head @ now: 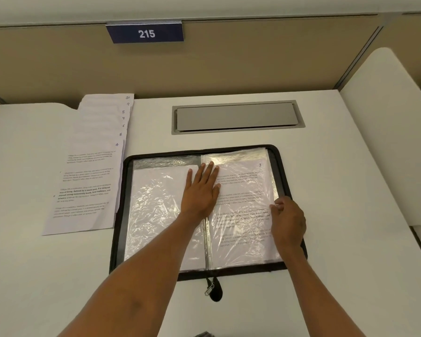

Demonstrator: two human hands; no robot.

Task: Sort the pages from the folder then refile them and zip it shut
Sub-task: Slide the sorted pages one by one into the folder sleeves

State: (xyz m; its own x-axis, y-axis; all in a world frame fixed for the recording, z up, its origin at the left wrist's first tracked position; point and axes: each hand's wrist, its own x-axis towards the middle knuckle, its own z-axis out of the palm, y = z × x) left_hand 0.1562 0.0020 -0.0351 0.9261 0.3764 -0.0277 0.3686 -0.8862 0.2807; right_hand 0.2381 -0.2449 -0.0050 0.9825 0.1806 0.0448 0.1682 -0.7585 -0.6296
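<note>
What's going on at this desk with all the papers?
A person is refiling numbered pages into an open zip folder lying on the desk. The left hand lies flat across the folder's middle, pressing it down, while the right hand pinches the outer edge of the plastic sleeve that shows page 3. Pages 4 to 10 lie in a fanned stack left of the folder. The zip is undone.
</note>
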